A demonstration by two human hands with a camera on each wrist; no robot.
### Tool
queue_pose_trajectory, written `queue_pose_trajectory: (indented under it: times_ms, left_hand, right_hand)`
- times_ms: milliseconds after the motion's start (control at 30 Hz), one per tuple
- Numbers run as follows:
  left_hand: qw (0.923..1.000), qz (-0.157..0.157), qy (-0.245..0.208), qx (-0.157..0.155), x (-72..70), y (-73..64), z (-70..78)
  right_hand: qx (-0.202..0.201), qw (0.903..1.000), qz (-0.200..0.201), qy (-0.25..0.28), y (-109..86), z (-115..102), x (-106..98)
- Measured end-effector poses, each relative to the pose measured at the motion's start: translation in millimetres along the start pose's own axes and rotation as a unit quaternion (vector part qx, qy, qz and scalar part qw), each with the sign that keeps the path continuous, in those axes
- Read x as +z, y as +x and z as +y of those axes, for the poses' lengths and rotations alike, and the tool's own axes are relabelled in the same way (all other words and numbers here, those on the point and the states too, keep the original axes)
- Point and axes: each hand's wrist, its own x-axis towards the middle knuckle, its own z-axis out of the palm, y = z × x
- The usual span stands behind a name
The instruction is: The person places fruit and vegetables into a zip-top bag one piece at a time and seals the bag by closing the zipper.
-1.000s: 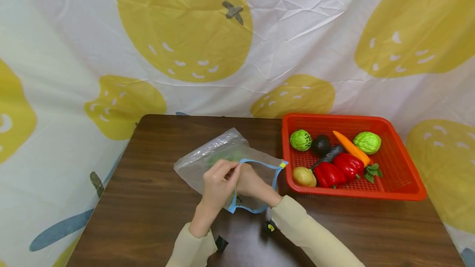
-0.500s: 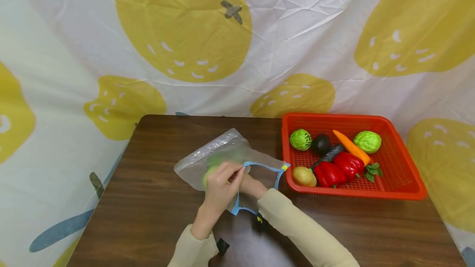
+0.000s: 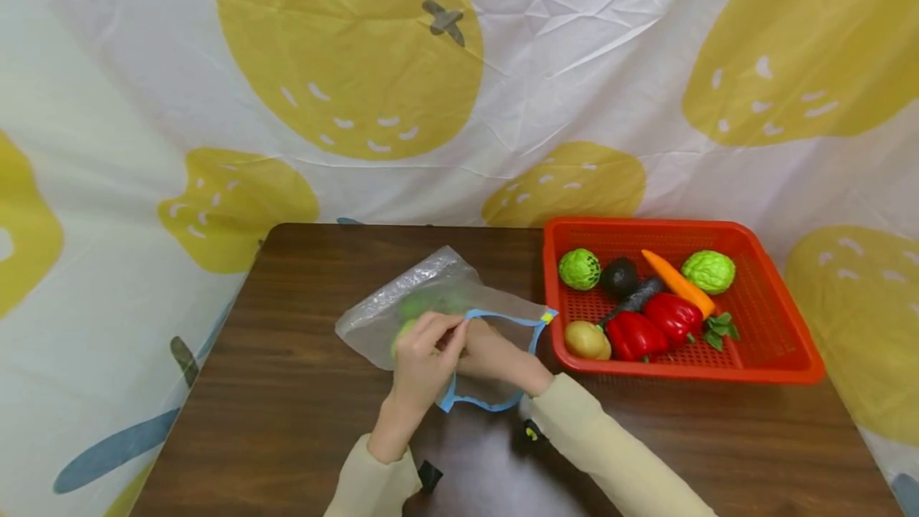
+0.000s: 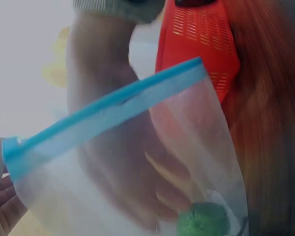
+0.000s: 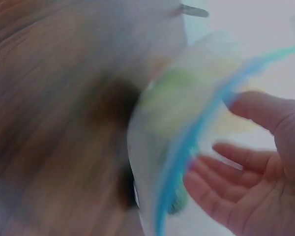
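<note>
A clear zip bag (image 3: 373, 327) with a blue-edged mouth lies tilted over the table. My left hand (image 3: 422, 353) pinches the blue edge (image 3: 495, 313) of its mouth between thumb and fingertips. Through that mouth reaches my right hand (image 3: 495, 351), partly hidden behind the left one; in the right wrist view its fingers are loosely spread with nothing in them. Green vegetables show blurred through the plastic: a darker one (image 3: 424, 304) and a lighter one (image 3: 404, 332). In the left wrist view, a round green vegetable (image 4: 204, 220) sits near the right fingertips.
To the right stands a red basket (image 3: 778, 341) holding red bell peppers (image 3: 673, 317), a carrot (image 3: 678, 284), a potato (image 3: 587, 340), a dark avocado (image 3: 620, 278) and two bumpy green fruits (image 3: 709, 271). A patterned cloth (image 3: 402, 190) hangs behind the brown table (image 3: 273, 389).
My right hand pushed deeper into the bag, then drew back toward its mouth. The lighter green vegetable now shows in the bag beside my left hand, which keeps its pinch.
</note>
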Motion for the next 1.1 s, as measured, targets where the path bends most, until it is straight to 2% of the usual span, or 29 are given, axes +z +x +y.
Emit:
queue_pose_trajectory:
  times_ms: [33,67,133,233,333,467,567,633,733,933,1100]
  left_hand:
    - [1.0000,-0.001,0.001,-0.004,0.0,0.2,-0.2]
    - [1.0000,-0.002,0.004,-0.007,0.1,0.1,-0.8]
    - [0.9999,-0.004,0.009,-0.014,-0.2,-0.1,-1.6]
    - [0.9996,-0.005,0.016,-0.023,-0.4,-0.2,-2.1]
    - [0.9995,-0.002,0.019,-0.024,-0.5,1.0,-1.6]
    - [0.9996,0.005,0.019,-0.021,-0.3,1.9,-1.4]
    - [0.9996,0.006,0.016,-0.021,0.1,1.0,-2.0]
    - [0.9996,0.005,0.015,-0.022,0.2,0.3,-2.4]
    - [0.9997,0.006,0.013,-0.020,-0.1,-0.5,-3.2]
    - [0.9997,0.008,0.012,-0.020,-1.2,-0.9,-3.7]
    - [0.9997,0.009,0.011,-0.018,-2.3,-0.9,-3.9]
  right_hand:
    - [-0.001,0.9999,-0.001,0.013,-5.5,-13.2,-15.7]
    - [0.017,0.9990,-0.012,0.040,-10.7,-25.9,-32.6]
    - [0.023,0.9979,-0.025,0.054,-22.3,-34.7,-52.6]
    - [0.049,0.9957,-0.035,0.070,-36.6,-37.9,-77.7]
    - [0.076,0.9899,-0.039,0.113,-46.8,-38.6,-106.5]
    - [0.115,0.9834,-0.016,0.140,-55.5,-30.0,-143.0]
    - [0.156,0.9824,0.030,0.098,-59.0,-12.7,-161.9]
    - [0.189,0.9779,0.061,0.066,-59.3,0.7,-170.7]
    - [0.230,0.9691,0.086,0.022,-58.0,19.5,-180.6]
    - [0.270,0.9583,0.090,-0.022,-55.4,49.0,-192.5]
    - [0.292,0.9526,0.070,-0.049,-52.4,67.0,-196.5]
